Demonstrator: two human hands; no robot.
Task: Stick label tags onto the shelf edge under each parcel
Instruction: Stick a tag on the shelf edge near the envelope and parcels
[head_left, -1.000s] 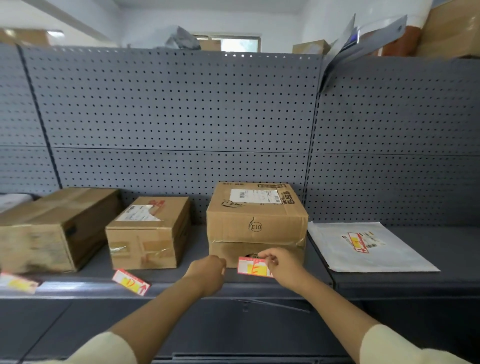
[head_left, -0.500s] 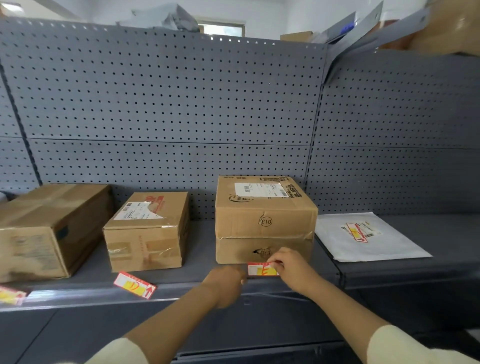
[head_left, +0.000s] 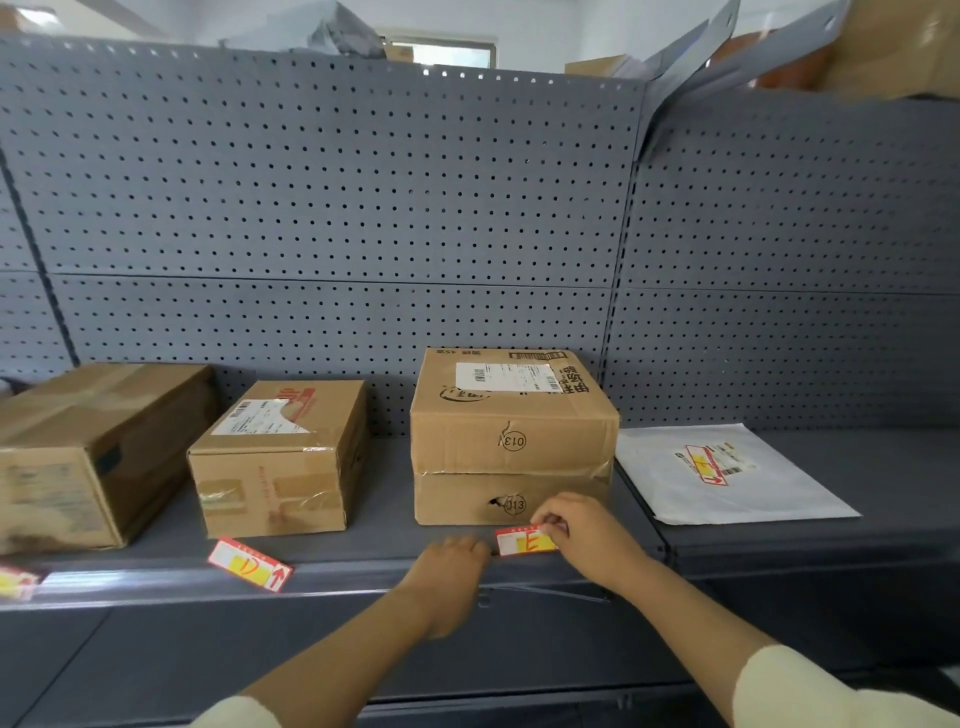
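Currently, the label tag marked E (head_left: 524, 541) is pinched at its right end by the fingertips of the right hand (head_left: 582, 530), thumb and fingers closed on the paper. The left hand (head_left: 451, 566) is loosely curled at the tag's left end, touching or nearly touching it; whether anything is gripped there cannot be told.

Compared with a second ago, the tag has been lowered from in front of the carton's lower face to the front lip of the shelf (head_left: 363, 571), and the left hand has been brought in beside it. The tag is now laid level along the edge, directly under the stacked parcel marked 013 (head_left: 511, 436). It is judged that positioning is finished and that only pressing down remains for this parcel.

Further left, a tag marked D (head_left: 249, 564) is seen lying askew under the smaller parcel (head_left: 280, 457), and another tag (head_left: 15, 582) is partly visible under the large carton (head_left: 88, 457) at the frame edge. To the right, the white mailer (head_left: 727, 475) has no tag on the shelf edge beneath it, so one placement is judged outstanding.
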